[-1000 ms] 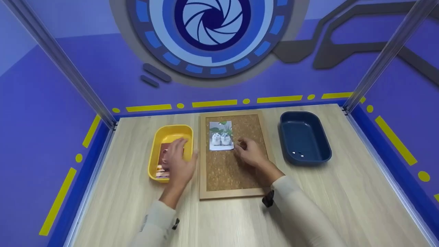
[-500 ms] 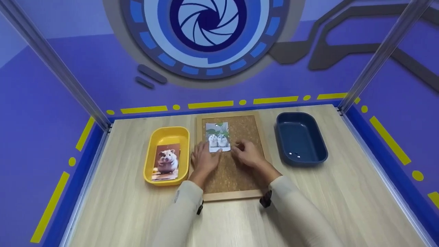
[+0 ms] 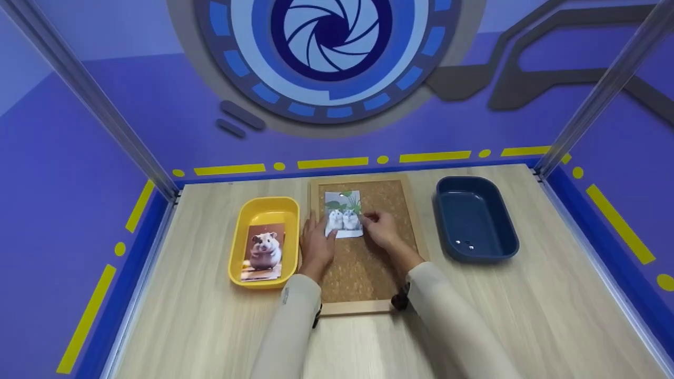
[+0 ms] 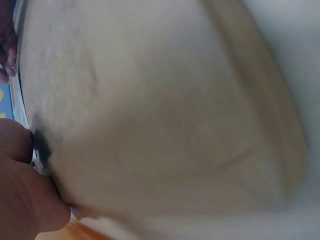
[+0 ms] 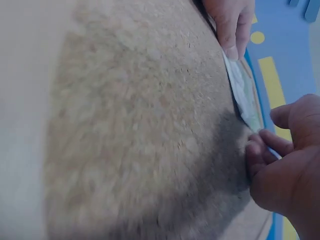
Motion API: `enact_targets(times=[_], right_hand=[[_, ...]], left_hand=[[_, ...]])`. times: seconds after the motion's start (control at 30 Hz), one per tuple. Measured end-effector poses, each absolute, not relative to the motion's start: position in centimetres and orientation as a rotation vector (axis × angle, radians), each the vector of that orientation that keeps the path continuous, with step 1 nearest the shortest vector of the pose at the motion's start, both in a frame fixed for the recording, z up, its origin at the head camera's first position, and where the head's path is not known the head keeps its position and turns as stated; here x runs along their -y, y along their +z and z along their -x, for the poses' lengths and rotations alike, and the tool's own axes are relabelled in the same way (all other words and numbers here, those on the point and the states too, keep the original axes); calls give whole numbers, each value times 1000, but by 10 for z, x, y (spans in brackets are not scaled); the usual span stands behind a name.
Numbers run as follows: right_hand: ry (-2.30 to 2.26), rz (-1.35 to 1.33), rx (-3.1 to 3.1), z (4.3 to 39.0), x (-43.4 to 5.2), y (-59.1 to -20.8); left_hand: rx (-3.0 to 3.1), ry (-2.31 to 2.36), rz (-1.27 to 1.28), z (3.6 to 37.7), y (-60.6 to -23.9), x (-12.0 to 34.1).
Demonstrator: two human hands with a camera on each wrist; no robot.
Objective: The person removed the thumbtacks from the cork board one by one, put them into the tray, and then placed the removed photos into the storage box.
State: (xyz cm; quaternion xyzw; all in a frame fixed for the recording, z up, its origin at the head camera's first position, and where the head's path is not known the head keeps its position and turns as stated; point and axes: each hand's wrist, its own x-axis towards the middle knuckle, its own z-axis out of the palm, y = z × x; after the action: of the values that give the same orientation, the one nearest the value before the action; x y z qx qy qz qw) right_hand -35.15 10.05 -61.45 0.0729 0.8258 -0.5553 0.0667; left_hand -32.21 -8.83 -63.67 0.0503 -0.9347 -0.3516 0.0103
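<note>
A photo (image 3: 343, 213) of two white hamsters under green leaves lies on the upper left of a framed cork board (image 3: 347, 273). A small shiny spot shows near its top edge. My left hand (image 3: 318, 247) lies along the photo's left side with straight fingers, its thumb at the lower edge. In the right wrist view, that thumb (image 5: 231, 52) rests at the photo's edge (image 5: 242, 97). My right hand (image 3: 382, 230) has curled fingers and pinches the photo's right edge. The right fingertips (image 5: 259, 140) meet the photo's corner in the right wrist view.
To the left, a yellow tray (image 3: 271, 205) holds a stack of photos (image 3: 263, 252), a brown-and-white hamster on top. A dark blue tray (image 3: 471, 213) at the right has a few small shiny pieces (image 3: 464, 244) inside. Purple walls (image 3: 95, 173) enclose the table (image 3: 210, 316) on three sides.
My left hand has moved right from over the yellow tray onto the board beside the photo, uncovering the photo stack. My right hand has stayed by the photo's right edge, shifting slightly up.
</note>
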Motion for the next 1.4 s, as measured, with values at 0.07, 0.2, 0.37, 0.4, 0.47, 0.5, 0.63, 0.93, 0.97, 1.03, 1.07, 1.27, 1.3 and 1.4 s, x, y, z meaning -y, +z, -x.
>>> enact_targets(times=[0.07,0.2,0.37,0.4,0.47,0.5,0.63,0.93,0.97,1.03,1.07,1.27,1.3,1.4], right_hand=[[-1781,-269,-2443,360,-98,-617],[-1918,-249,-2394,373,-86,-623],[-1763,-58,-2503,390,-71,-626],[-1718,-32,-2523,392,-68,-625],[-1651,1,-2551,396,-64,-625],[-1628,14,-2554,398,-62,-623],[-1581,45,-2563,410,-53,-617],[-1528,21,-2616,422,-39,-625],[-1530,26,-2611,423,-38,-626],[-1534,39,-2619,426,-38,-626],[-1544,46,-2623,427,-38,-627],[-1561,20,-2676,434,-39,-626],[-1561,13,-2683,435,-38,-625],[-1545,-13,-2688,436,-36,-624]], left_hand=[[2921,-1078,-130,321,-637,88],[2918,-1082,-103,317,-641,91],[2899,-1091,-78,320,-642,94],[2896,-1084,-71,321,-642,94],[2887,-1074,-62,321,-643,94],[2881,-1069,-58,322,-645,94],[2878,-1040,-52,327,-643,93],[2814,-997,-14,318,-651,92],[2800,-990,-10,317,-651,92],[2775,-977,9,316,-649,91],[2772,-975,14,315,-648,91],[2800,-975,5,314,-643,91],[2797,-978,4,315,-643,91],[2776,-990,5,316,-647,94]])
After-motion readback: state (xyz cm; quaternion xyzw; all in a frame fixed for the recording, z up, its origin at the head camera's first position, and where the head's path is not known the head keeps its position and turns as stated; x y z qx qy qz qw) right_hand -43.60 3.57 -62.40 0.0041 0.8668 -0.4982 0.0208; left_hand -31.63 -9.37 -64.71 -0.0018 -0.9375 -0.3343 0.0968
